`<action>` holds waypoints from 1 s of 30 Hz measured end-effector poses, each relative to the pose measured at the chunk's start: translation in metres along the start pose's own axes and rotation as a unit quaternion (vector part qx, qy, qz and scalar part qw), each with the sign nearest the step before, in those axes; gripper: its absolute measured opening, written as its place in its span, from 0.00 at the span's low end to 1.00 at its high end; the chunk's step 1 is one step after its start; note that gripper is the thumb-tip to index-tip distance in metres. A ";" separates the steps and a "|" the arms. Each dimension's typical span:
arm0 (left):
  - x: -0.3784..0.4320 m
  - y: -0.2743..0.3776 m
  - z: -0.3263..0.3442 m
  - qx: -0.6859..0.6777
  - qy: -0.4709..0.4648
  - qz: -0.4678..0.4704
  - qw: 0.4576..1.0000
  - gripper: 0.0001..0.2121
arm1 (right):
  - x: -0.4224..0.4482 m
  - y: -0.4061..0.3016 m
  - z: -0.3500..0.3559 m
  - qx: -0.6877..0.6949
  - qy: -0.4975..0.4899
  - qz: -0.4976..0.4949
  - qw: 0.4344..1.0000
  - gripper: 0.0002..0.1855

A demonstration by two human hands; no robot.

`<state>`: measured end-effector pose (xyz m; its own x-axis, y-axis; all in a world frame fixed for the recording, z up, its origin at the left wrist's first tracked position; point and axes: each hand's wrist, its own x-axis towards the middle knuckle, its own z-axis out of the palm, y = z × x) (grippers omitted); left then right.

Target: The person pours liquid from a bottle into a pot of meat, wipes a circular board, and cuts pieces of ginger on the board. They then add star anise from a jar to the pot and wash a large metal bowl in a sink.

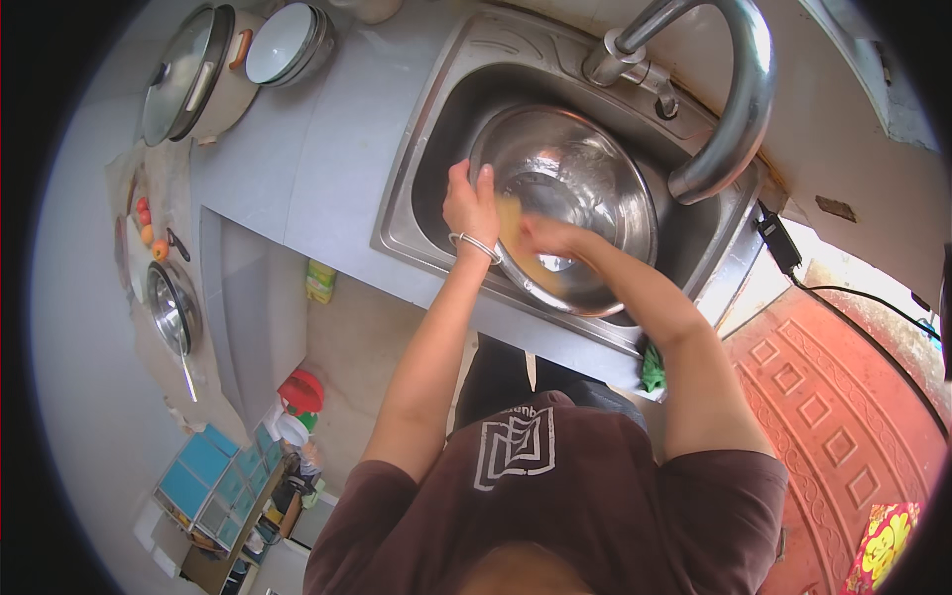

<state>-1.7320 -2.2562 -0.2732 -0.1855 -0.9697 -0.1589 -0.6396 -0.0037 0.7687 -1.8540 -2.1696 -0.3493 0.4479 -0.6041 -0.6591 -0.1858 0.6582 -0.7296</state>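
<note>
A large stainless steel basin [628, 201] sits tilted inside the metal sink [454, 111]. At its left side, my left hand [472, 204] grips the rim, with a bracelet on the wrist. My right hand [549, 236] is inside the basin, closed on a yellow cloth [509, 216] pressed to the inner wall. Motion blurs both the cloth and the right hand, so the cloth's exact outline cannot be made out. Light glints off the wet-looking basin bottom.
A curved steel faucet [751, 111] arches over the sink's right side. Stacked bowls [286, 44] and a lidded pot [216, 82] stand on the counter [357, 134] at left. A green cloth [653, 368] hangs by the front edge. A black power adapter [779, 239] hangs at right.
</note>
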 end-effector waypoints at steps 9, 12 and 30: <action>-0.015 0.003 0.016 0.024 0.001 0.022 0.999 0.18 | -0.010 0.113 -0.142 -0.346 0.498 0.113 0.787 0.12; -0.015 -0.005 0.010 0.042 0.013 0.024 0.999 0.17 | 0.045 0.027 -0.097 -0.168 0.471 -0.047 0.865 0.15; -0.039 0.096 -0.035 -0.023 0.064 0.031 0.997 0.15 | -0.204 0.094 0.029 0.225 0.279 -0.060 0.931 0.13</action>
<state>-1.7598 -2.2276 -0.1715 -0.1248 -0.9917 -0.0321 -0.5947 0.0489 0.8024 -1.9374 -1.9708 -0.2779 -0.1069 -0.7428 -0.6609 0.2781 0.6159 -0.7371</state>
